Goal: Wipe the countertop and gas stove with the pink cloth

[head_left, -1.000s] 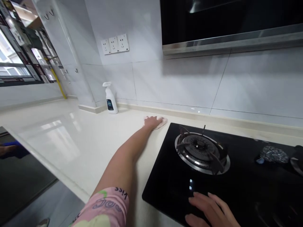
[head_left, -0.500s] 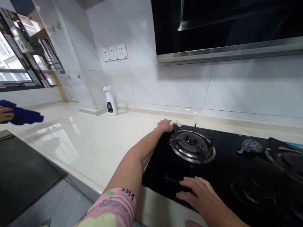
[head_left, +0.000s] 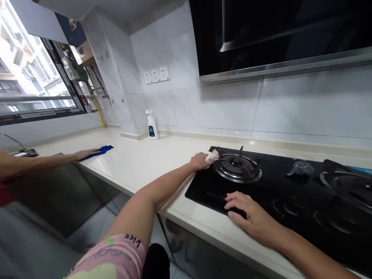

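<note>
My left hand [head_left: 200, 161] is closed on a pale, crumpled cloth [head_left: 213, 155] at the left edge of the black gas stove [head_left: 209, 190], beside the left burner [head_left: 238, 168]. Over the stove's front edge, my right hand [head_left: 250, 217] has its fingers apart and holds nothing. Its fingertips are at or just above the glass; whether they touch it I cannot tell. A dark, speckled scouring pad [head_left: 302, 168] lies on the stove between the left burner and the right burner [head_left: 351, 186].
A white spray bottle [head_left: 152, 126] stands on the cream counter [head_left: 139, 162] near the wall. At the left, another person's hand [head_left: 84, 154] presses a blue cloth [head_left: 100, 151] onto the counter. The range hood [head_left: 276, 35] overhangs the stove.
My left hand and the cloth have come from the stove's back left corner nearer along its left edge. The other person's blue cloth has come down onto the counter. The view has turned left.
</note>
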Action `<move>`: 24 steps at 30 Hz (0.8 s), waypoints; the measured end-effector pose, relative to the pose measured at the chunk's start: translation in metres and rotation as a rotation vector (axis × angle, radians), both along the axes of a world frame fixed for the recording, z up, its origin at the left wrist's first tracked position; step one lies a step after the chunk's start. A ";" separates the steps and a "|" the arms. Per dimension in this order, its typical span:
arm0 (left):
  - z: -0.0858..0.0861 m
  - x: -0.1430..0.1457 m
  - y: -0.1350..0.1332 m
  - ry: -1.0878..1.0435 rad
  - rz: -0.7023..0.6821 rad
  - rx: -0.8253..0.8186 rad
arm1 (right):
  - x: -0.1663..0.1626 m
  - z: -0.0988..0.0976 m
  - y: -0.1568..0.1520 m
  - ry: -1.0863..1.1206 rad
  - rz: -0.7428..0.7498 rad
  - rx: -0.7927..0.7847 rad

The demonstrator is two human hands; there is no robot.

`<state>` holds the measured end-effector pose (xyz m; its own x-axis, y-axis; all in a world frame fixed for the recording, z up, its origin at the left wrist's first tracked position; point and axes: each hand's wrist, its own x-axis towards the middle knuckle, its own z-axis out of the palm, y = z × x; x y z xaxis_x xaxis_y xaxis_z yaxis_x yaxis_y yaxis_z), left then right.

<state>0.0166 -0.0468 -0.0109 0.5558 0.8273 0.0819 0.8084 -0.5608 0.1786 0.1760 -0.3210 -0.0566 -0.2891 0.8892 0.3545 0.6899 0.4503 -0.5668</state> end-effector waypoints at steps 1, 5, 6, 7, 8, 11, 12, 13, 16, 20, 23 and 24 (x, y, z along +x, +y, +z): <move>0.000 -0.007 -0.009 0.007 -0.002 0.002 | -0.001 0.002 0.001 0.021 -0.003 -0.001; -0.001 -0.032 -0.045 0.019 -0.009 0.028 | -0.002 0.008 0.003 0.079 0.000 -0.015; -0.002 -0.037 -0.054 0.018 -0.010 0.037 | -0.002 0.009 0.004 0.089 0.003 -0.021; -0.003 -0.043 -0.064 0.017 -0.011 0.045 | -0.001 0.009 0.004 0.099 0.006 -0.026; -0.003 -0.049 -0.074 0.015 -0.013 0.052 | -0.001 0.009 0.004 0.108 0.008 -0.029; -0.002 -0.065 -0.102 0.007 -0.025 0.071 | -0.001 0.009 0.003 0.107 -0.001 -0.027; -0.002 -0.070 -0.111 0.003 -0.031 0.076 | -0.002 0.009 0.002 0.097 -0.009 -0.021; -0.001 -0.075 -0.119 0.000 -0.040 0.080 | -0.003 0.009 0.002 0.086 -0.014 -0.011; 0.001 -0.087 -0.143 -0.016 -0.085 0.080 | -0.006 0.007 0.001 0.067 -0.028 0.028; -0.007 -0.091 -0.175 -0.036 -0.211 0.194 | -0.007 0.006 0.000 0.097 -0.077 0.085; -0.018 -0.085 -0.198 -0.093 -0.365 0.311 | -0.009 0.011 -0.002 0.165 -0.157 0.190; -0.022 -0.083 -0.203 -0.122 -0.413 0.329 | -0.013 0.014 -0.003 0.187 -0.197 0.238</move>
